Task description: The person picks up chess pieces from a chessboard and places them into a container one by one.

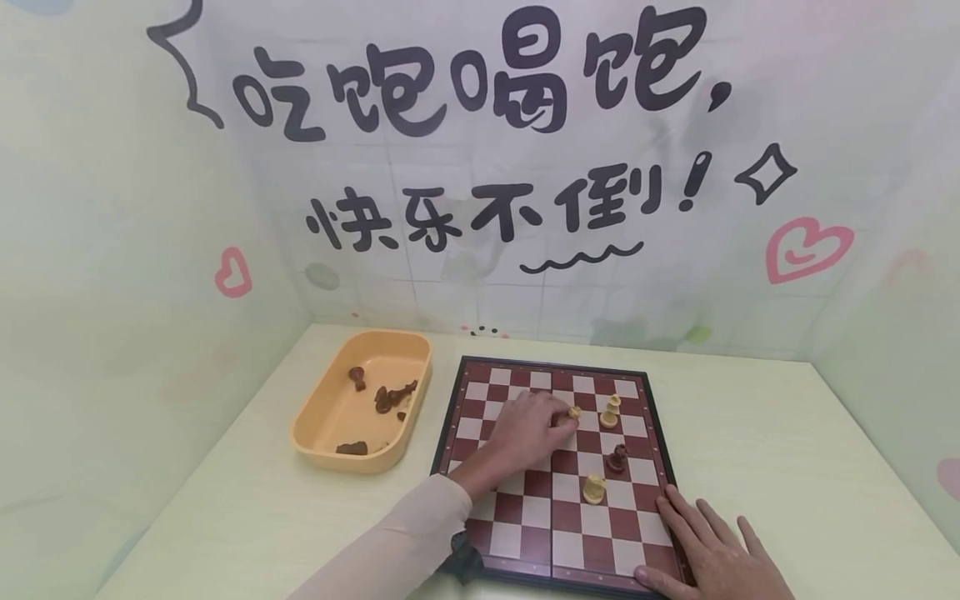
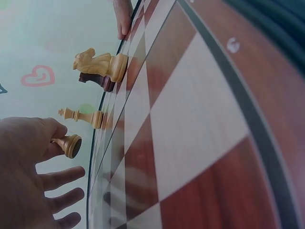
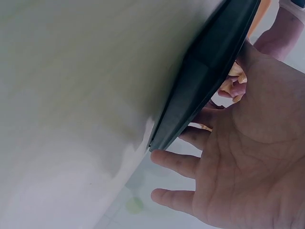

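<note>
My left hand reaches over the middle of the chessboard. Thumb and index finger pinch a light chess piece, its dark underside showing above the squares in the left wrist view; the fingers hide its upper part. The other three fingers are spread apart. Standing on the right half of the board are a light king, a dark knight and a light knight. With fingers spread and fairly straight, my right hand rests at the board's near right edge.
A yellow plastic tray stands left of the board, with several dark chess pieces lying in it. The pale table meets a printed backdrop behind and at both sides. A small dark object lies by the board's near left corner.
</note>
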A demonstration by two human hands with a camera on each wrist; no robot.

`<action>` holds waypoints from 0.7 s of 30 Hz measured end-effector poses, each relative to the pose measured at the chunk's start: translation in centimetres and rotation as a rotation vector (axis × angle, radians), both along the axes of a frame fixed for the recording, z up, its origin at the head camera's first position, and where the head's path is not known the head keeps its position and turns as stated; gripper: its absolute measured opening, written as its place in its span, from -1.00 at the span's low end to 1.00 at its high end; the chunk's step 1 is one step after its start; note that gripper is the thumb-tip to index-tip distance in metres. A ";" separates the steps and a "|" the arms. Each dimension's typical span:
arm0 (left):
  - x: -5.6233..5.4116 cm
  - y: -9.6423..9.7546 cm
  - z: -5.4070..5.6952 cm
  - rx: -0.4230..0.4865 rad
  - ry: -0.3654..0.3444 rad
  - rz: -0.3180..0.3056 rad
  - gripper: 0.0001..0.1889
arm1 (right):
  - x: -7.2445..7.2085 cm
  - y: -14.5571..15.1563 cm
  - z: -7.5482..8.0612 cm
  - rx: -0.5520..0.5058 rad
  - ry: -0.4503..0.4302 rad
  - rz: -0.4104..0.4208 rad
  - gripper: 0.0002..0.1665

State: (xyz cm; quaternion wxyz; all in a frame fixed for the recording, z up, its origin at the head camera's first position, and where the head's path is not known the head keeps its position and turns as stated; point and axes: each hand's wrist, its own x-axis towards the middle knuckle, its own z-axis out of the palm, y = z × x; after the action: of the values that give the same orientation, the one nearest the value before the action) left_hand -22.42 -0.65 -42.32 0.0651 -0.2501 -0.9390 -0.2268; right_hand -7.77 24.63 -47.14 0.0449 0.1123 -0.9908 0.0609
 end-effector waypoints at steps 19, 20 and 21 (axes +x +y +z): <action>-0.2 -0.8 0.0 -0.030 -0.010 0.033 -0.64 | 0.0 0.0 -0.1 0.000 -0.019 -0.006 0.16; -0.2 -0.8 0.0 -0.031 -0.011 0.033 -0.64 | 0.0 0.0 -0.1 0.000 -0.019 -0.006 0.16; -0.1 -0.9 0.0 -0.030 -0.013 0.034 -0.63 | 0.0 0.0 -0.1 -0.001 -0.019 -0.007 0.16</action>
State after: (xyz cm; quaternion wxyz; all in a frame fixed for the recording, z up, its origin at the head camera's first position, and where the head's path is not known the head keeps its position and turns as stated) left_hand -22.57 -1.52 -42.36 0.0591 -0.2335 -0.9468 -0.2132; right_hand -7.80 24.62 -47.24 0.0356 0.1081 -0.9916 0.0622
